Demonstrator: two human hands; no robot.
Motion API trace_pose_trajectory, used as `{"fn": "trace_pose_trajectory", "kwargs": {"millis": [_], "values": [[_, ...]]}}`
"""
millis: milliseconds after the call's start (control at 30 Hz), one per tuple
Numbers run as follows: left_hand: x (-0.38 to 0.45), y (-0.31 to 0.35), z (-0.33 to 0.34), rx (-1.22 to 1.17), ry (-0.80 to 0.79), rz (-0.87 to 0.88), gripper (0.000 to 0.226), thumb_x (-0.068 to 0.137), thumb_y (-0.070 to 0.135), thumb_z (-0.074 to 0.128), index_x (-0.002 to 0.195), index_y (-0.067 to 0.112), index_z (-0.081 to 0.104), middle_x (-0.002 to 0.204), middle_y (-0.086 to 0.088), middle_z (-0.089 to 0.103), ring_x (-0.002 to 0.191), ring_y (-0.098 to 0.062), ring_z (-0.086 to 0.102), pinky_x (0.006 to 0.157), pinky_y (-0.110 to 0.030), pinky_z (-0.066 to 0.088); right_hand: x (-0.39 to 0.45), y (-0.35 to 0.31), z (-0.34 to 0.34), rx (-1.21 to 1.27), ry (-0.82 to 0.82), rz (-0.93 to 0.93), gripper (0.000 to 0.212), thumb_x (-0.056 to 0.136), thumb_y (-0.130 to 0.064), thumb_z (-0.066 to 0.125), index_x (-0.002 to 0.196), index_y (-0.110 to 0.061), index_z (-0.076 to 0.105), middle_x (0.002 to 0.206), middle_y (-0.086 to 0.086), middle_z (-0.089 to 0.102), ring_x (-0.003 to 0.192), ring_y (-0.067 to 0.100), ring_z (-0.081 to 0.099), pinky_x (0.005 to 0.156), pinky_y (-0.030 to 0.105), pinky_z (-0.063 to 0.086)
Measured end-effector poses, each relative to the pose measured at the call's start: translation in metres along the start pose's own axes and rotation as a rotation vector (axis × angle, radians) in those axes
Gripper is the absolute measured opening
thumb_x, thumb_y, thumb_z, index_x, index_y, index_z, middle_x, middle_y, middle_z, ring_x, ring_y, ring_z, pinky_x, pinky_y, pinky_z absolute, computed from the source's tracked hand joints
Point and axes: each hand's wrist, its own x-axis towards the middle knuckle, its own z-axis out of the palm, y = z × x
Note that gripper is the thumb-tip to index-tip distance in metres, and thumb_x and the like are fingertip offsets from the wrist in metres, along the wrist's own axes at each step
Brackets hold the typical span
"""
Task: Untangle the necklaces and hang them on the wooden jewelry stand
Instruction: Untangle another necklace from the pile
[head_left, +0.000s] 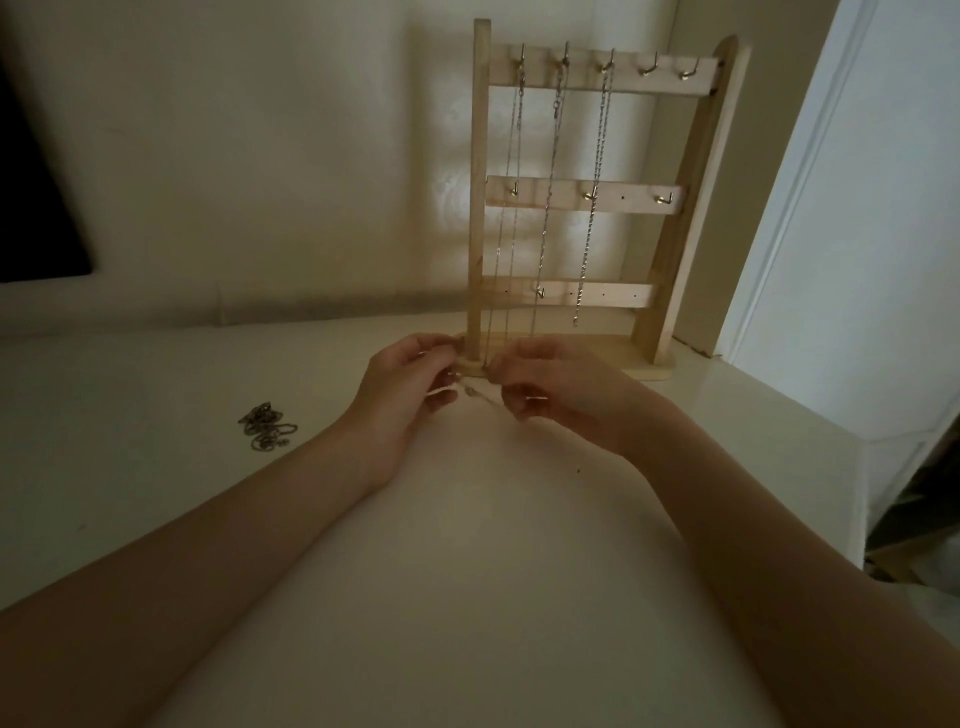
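Three on the stand: three chains hang from the top-rail hooks of the wooden jewelry stand (597, 208), which stands at the back of the tabletop (467, 545) against the wall.
Left chain: the thin necklace (501, 234) on the leftmost hook runs down in two strands to just between my hands, at the foot of the stand.
Left hand: my left hand (402, 387) has its fingers curled, pinching what looks like the loose end of that thin necklace; the light is too dim to be certain which part.
Right hand: my right hand (540, 384) pinches the same fine chain from the other side, fingertips close to the left ones.
Step in hand: I judge I am working a snag or the clasp at the bottom of this necklace.
How to do it well: keep the pull light so the hook end stays seated, tease the links apart sideways rather than tugging down, and steady the stand's base.
Still waiting: a tangled pile of chains (267, 426) lies on the tabletop well to my left, untouched.
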Motion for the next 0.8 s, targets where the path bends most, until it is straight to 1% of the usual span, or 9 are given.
{"fn": "trace_pose_trajectory", "kwargs": {"millis": [67,100,167,233,333,467,567,700,800], "values": [[0.002,0.001,-0.002,-0.072,0.018,-0.011,0.018,0.089,0.005,0.052,0.076,0.016,0.060,0.065,0.002,0.054,0.064,-0.010,0.052,0.064,-0.020,0.046,0.001,0.002,0.001,-0.218,0.077,0.023,0.010,0.083,-0.004,0.062,0.074,-0.008,0.059,0.053,0.002,0.048,0.048,0.012,0.041,0.052,0.022,0.033],[0.003,0.001,-0.003,-0.088,0.020,-0.013,0.019,0.089,0.005,0.052,0.076,0.015,0.060,0.064,0.002,0.053,0.062,-0.010,0.050,0.064,-0.021,0.046,0.001,0.002,0.001,-0.230,0.118,0.024,0.007,0.083,-0.005,0.063,0.077,-0.007,0.060,0.051,0.002,0.047,0.047,0.012,0.039,0.051,0.023,0.032],[0.004,0.001,-0.006,-0.090,0.004,-0.014,0.019,0.089,0.006,0.052,0.075,0.016,0.060,0.061,0.002,0.050,0.060,-0.010,0.048,0.063,-0.022,0.045,0.002,0.002,-0.004,-0.117,0.188,-0.002,0.005,0.084,-0.006,0.063,0.079,-0.005,0.061,0.044,-0.003,0.045,0.044,0.012,0.036,0.050,0.024,0.031],[0.004,0.001,-0.006,-0.068,-0.023,-0.011,0.020,0.091,0.007,0.050,0.076,0.015,0.062,0.061,0.002,0.050,0.059,-0.009,0.048,0.060,-0.021,0.044,0.001,0.001,-0.009,-0.025,0.216,-0.035,0.007,0.084,-0.008,0.063,0.078,-0.008,0.062,0.042,-0.006,0.046,0.044,0.011,0.036,0.050,0.026,0.029],[0.002,0.000,-0.003,-0.009,-0.043,0.011,0.027,0.094,0.007,0.044,0.078,0.012,0.065,0.061,0.003,0.054,0.059,-0.008,0.051,0.054,-0.016,0.045,0.001,0.001,-0.009,-0.034,0.187,-0.045,0.008,0.085,-0.009,0.064,0.077,-0.010,0.063,0.047,-0.001,0.048,0.047,0.014,0.038,0.050,0.027,0.029],[0.000,0.000,-0.002,0.050,-0.064,0.028,0.029,0.095,0.008,0.042,0.081,0.012,0.067,0.065,0.003,0.064,0.064,-0.008,0.058,0.056,-0.015,0.048,0.002,0.003,-0.003,-0.159,0.133,-0.020,0.015,0.082,-0.004,0.065,0.070,-0.012,0.061,0.055,0.002,0.055,0.052,0.016,0.043,0.051,0.025,0.036],[-0.002,0.000,-0.001,0.088,-0.078,0.043,0.026,0.094,0.007,0.044,0.083,0.013,0.067,0.068,0.004,0.064,0.064,-0.005,0.058,0.054,-0.012,0.047,0.001,0.003,0.000,-0.249,0.111,-0.015,0.014,0.081,-0.006,0.067,0.070,-0.014,0.063,0.063,0.001,0.058,0.055,0.009,0.047,0.054,0.022,0.037],[-0.005,0.000,0.000,0.155,-0.153,0.084,0.025,0.091,0.007,0.049,0.081,0.019,0.069,0.066,0.008,0.066,0.069,-0.005,0.059,0.059,-0.016,0.046,0.001,0.001,-0.001,-0.153,0.142,-0.092,0.011,0.086,-0.012,0.063,0.078,-0.017,0.069,0.075,0.000,0.061,0.068,0.006,0.050,0.063,0.018,0.040],[-0.005,-0.002,0.000,0.205,-0.178,0.130,0.021,0.091,0.011,0.051,0.081,0.021,0.067,0.071,0.007,0.066,0.072,-0.005,0.060,0.063,-0.017,0.047,0.001,0.001,-0.001,-0.083,0.147,-0.094,0.015,0.085,-0.010,0.063,0.077,-0.019,0.070,0.071,-0.006,0.065,0.068,0.004,0.052,0.062,0.017,0.041]]}}
